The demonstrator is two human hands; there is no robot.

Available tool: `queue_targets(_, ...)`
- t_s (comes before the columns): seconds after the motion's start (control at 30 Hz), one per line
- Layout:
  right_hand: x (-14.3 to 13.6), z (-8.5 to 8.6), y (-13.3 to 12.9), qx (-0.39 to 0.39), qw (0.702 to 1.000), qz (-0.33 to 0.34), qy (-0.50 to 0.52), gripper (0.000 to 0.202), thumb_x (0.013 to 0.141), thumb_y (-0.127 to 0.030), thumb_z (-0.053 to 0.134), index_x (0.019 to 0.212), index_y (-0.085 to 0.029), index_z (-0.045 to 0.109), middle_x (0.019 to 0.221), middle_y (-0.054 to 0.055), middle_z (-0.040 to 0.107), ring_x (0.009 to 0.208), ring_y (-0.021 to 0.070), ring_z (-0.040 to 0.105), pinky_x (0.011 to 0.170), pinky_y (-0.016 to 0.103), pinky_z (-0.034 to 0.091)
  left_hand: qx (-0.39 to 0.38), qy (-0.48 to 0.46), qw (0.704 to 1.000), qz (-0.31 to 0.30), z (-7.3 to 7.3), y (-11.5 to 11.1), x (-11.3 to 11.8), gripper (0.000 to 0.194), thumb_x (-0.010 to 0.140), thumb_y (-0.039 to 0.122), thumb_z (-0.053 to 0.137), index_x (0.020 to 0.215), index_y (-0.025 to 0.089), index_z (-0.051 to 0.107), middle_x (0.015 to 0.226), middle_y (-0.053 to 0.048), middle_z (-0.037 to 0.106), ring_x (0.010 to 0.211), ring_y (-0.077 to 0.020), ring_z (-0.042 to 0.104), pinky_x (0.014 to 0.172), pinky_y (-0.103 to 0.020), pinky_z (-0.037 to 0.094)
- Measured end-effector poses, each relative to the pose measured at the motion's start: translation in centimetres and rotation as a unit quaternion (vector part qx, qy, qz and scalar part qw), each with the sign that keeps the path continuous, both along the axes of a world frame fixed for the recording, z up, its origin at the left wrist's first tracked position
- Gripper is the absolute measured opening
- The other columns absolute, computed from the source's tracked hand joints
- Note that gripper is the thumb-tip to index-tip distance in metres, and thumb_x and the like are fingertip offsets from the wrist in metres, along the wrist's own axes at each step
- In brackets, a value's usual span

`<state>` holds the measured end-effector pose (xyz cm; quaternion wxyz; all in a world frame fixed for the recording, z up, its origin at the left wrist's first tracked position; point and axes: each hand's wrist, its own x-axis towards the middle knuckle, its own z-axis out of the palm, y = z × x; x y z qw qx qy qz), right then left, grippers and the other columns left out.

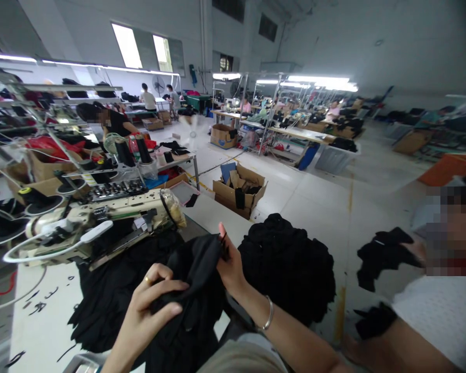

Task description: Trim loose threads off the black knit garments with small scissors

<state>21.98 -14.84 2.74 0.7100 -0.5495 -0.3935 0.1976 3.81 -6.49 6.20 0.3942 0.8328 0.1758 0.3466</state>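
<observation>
Evidently held up at lower centre of the frame: black cloth (199, 261), pinched by left hand (151, 303) and gripped along its edge by right hand (233, 269), probably to keep the fold open; close to sewing machine (112, 217) at centre left, perhaps for short reach.

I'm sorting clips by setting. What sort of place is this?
Probably a clothing workshop: a sewing machine stands on the table, cones of black thread stand near it, and black cloth is heaped beside it.
</observation>
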Motion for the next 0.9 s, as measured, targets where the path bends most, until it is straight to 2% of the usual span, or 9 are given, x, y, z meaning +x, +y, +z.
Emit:
queue_targets(0.1,0.9,1.5,0.0,0.046,0.985,0.032,-0.166,0.054,0.075,-0.018,0.061,0.127,-0.025,0.05,0.103,0.005,0.062,0.09,0.0184,0.058,0.083,0.029,0.047,-0.049,0.025,0.998,0.016,-0.3,0.1,0.2,0.06,0.077,0.07,0.033,0.061,0.02,0.063,0.078,-0.007,0.053,0.078,-0.0229,0.053,0.069,-0.033,0.045)
queue_targets(0.2,1.0,2.7,-0.2,0.057,0.954,0.105,-0.274,0.064,0.072,-0.01,0.059,0.131,-0.029,0.044,0.116,0.006,0.058,0.099,0.0185,0.059,0.082,0.028,0.049,-0.068,0.045,0.995,0.062,0.4,0.2,1.4,0.035,0.08,0.053,0.048,0.089,0.022,0.062,0.104,-0.01,0.056,0.102,-0.0269,0.051,0.084,-0.036,0.043)
queue_targets(0.3,0.8,3.4,-0.5,0.037,0.932,0.14,-0.332,0.068,0.072,-0.008,0.056,0.134,-0.029,0.04,0.129,0.005,0.05,0.112,0.0198,0.053,0.089,0.03,0.047,-0.051,0.062,0.996,0.048,1.2,-0.1,2.9,0.052,0.074,0.043,0.062,0.122,0.026,0.048,0.127,-0.01,0.048,0.119,-0.0286,0.042,0.095,-0.04,0.039)
queue_targets(0.43,0.8,3.7,-0.7,0.007,0.933,0.14,-0.332,0.072,0.07,-0.002,0.05,0.135,-0.029,0.038,0.131,0.004,0.049,0.114,0.0194,0.051,0.092,0.031,0.046,-0.001,0.05,0.994,0.097,1.1,-0.5,4.5,0.043,0.075,0.04,0.062,0.114,0.025,0.054,0.111,-0.008,0.059,0.104,-0.0256,0.054,0.087,-0.037,0.045)
queue_targets(0.53,0.8,3.4,-1.0,-0.023,0.952,0.156,-0.263,0.065,0.07,-0.004,0.051,0.13,-0.029,0.046,0.117,0.003,0.059,0.095,0.0176,0.059,0.081,0.028,0.05,0.018,0.029,0.989,0.144,0.6,-0.5,4.7,0.021,0.079,0.038,0.056,0.09,0.021,0.062,0.083,-0.004,0.064,0.08,-0.0206,0.06,0.072,-0.029,0.048)
queue_targets(0.63,0.6,3.0,-1.4,-0.07,0.975,0.202,-0.058,0.052,0.073,-0.014,0.058,0.123,-0.029,0.055,0.101,0.001,0.065,0.058,0.0088,0.054,0.051,0.02,0.045,-0.003,0.024,0.984,0.179,0.3,-0.2,4.6,0.019,0.082,0.037,0.052,0.085,0.02,0.06,0.078,-0.002,0.064,0.073,-0.0177,0.06,0.067,-0.025,0.046)
queue_targets(0.77,0.0,3.1,-1.8,-0.047,0.916,0.302,0.26,0.052,0.073,-0.019,0.058,0.123,-0.034,0.053,0.105,0.001,0.062,0.034,-0.0015,0.021,0.032,0.017,0.016,-0.037,0.012,0.979,0.203,0.3,0.0,4.4,0.027,0.085,0.039,0.043,0.075,0.019,0.056,0.066,0.001,0.058,0.06,-0.0145,0.055,0.055,-0.021,0.042)
queue_targets(0.83,-0.3,3.3,-1.9,-0.027,0.892,0.321,0.316,0.053,0.071,-0.018,0.059,0.121,-0.034,0.054,0.105,0.001,0.061,0.033,-0.0022,0.016,0.032,0.018,0.013,-0.048,0.014,0.982,0.182,0.3,0.1,4.3,0.03,0.085,0.042,0.041,0.069,0.019,0.053,0.06,0.002,0.055,0.054,-0.0138,0.052,0.05,-0.02,0.04)
queue_targets(0.9,-0.4,3.6,-1.8,-0.037,0.89,0.331,0.313,0.053,0.071,-0.019,0.061,0.121,-0.034,0.054,0.104,0.001,0.061,0.033,-0.0023,0.019,0.032,0.018,0.014,-0.07,0.038,0.989,0.124,0.5,0.2,4.1,0.027,0.079,0.046,0.05,0.082,0.019,0.056,0.067,0.001,0.061,0.061,-0.0162,0.057,0.054,-0.021,0.044)
